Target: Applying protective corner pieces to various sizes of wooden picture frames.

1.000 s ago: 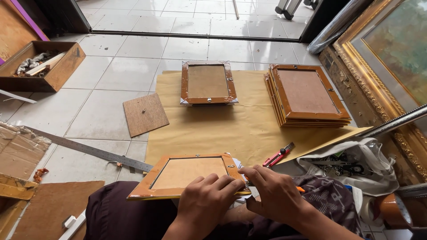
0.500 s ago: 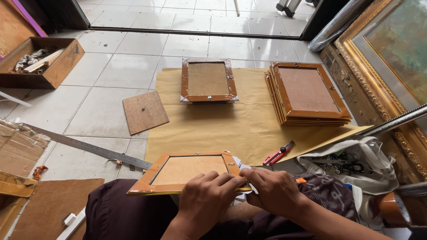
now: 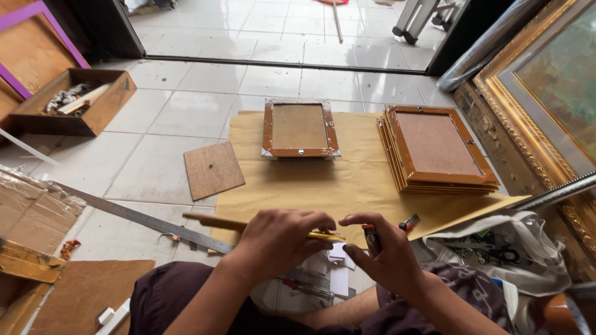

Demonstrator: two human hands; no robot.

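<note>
Gripping a frame edge-on, the left hand is closed round it.
A small tool is pinched upright in the right hand, kept beside the frame's edge for access.

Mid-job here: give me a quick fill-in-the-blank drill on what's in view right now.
1. The left hand grips a frame tilted so only its ____ shows.
2. The stack of frames lies to the ____ of the single frame.
3. The metal ruler lies on the ____ floor.

Missing words: edge; right; tiled
</note>
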